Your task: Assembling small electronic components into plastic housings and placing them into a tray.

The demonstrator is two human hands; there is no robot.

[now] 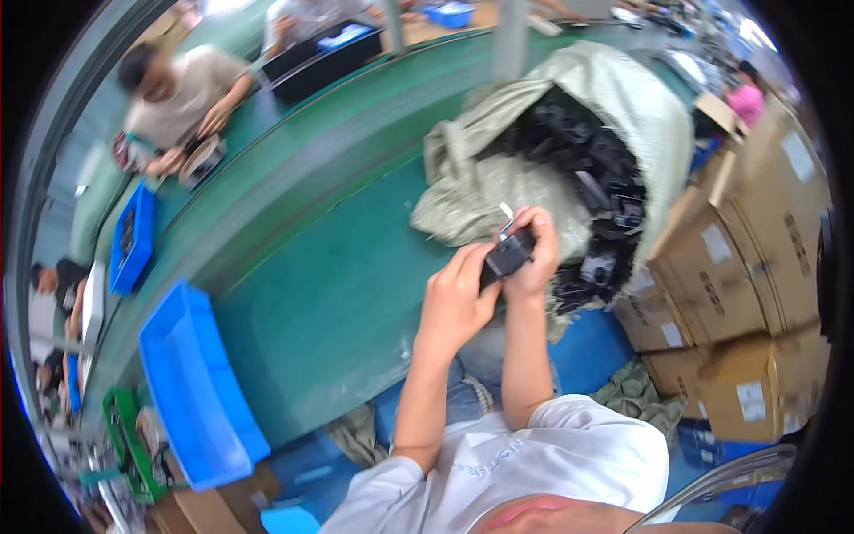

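Both my hands are closed round a small black plastic part (506, 261), held up over the green work surface. My left hand (455, 298) grips its lower left side. On its upper right side, the fingers of my right hand (537, 254) are wrapped. A small whitish piece (507, 214) sticks up at the part's top end, near my right fingers; I cannot tell what it is. Just beyond my right hand lies a large pale woven sack (636, 93), its mouth open, with many similar black parts (574, 133) inside.
A long blue bin (191, 383) stands at the left of the green table (311, 329). Cardboard boxes (712, 276) are stacked on the right. Across the conveyor belt (276, 196), a person (182, 98) handles something round beside a smaller blue bin (133, 238). A green crate (132, 445) sits lower left.
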